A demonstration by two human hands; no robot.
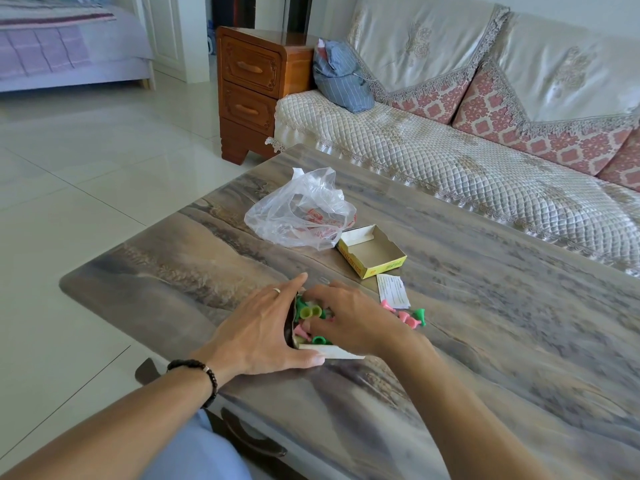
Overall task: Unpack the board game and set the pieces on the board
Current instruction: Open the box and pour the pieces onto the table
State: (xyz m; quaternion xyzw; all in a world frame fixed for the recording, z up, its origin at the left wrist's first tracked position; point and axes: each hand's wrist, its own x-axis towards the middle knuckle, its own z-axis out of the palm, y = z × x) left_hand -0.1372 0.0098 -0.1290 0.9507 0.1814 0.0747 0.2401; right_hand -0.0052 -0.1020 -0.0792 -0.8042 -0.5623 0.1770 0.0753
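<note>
Board-game pieces point(309, 315) — small green, yellow-green and pink plastic pawns — lie heaped in a shallow cardboard box tray point(331, 351) near the front left corner of the table point(502, 306), head view. The left hand point(263, 332), wearing a ring and a dark bead bracelet point(202, 375) at the wrist, cups the tray's left wall: fingers straight along its far side, thumb pressed against the near edge, so its grip is open but bracing the tray. The right hand point(349, 318) reaches into the tray from the right with fingers curled down among the pieces; whether its grip closes on any pawn cannot be told. A few loose pawns point(408, 317), pink and one green, lie on the table just right of that hand. Beyond them lies a folded printed leaflet point(393, 293), and farther back the yellow box lid point(372, 252), upturned. Touching the lid's left corner is a crumpled clear plastic bag point(299, 211) with red print. A quilted sofa point(467, 161) runs along the table's far side — a wooden bedside cabinet point(258, 88) stands at its left end.
</note>
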